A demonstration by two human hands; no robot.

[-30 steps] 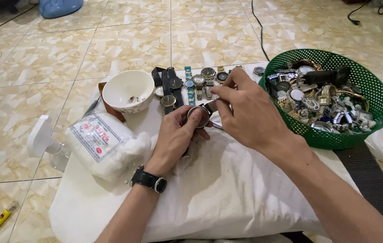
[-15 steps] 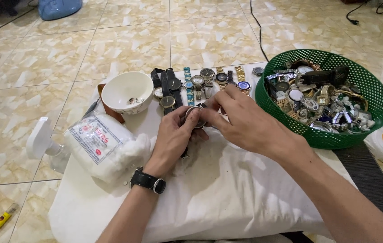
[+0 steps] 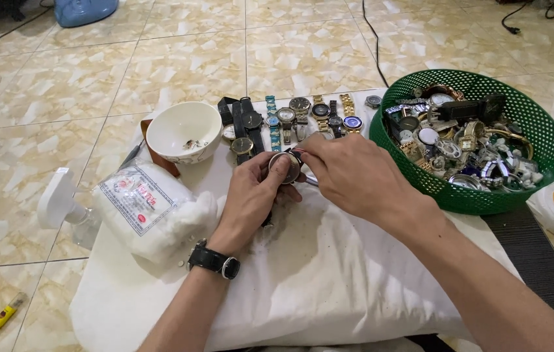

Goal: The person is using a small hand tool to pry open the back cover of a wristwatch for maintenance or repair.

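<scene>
- The round wristwatch with a pale dial and metal case (image 3: 284, 167) sits face-up in our left hand (image 3: 255, 195), cradled between curled fingers and thumb above the white cloth-covered cushion (image 3: 329, 274).
- Our left hand is clasped around the watch from below and from its left side; a dark strap seems to hang down under the palm, though most of it is hidden.
- Our right hand (image 3: 348, 173) comes in from the right, its fingertips pinched at the watch's right edge; whether they grip a small tool or the case itself we cannot tell.
- The watch lies just left of the right fingertips, touching them, so both hands meet at the one spot and neither is nearer.
- Just beyond the hands a row of wristwatches laid side by side (image 3: 290, 120) runs across the far edge of the cushion, straps pointing away from us.
- A small white ceramic bowl (image 3: 184, 132) stands to the left of that row, with a few tiny bits inside.
- A clear bag of white cotton wool (image 3: 153, 208) lies near our left wrist, which wears a black wristwatch (image 3: 213, 259).
- A round green plastic mesh basket (image 3: 485, 189) heaped with watches stands to the right, close to our right forearm.
</scene>
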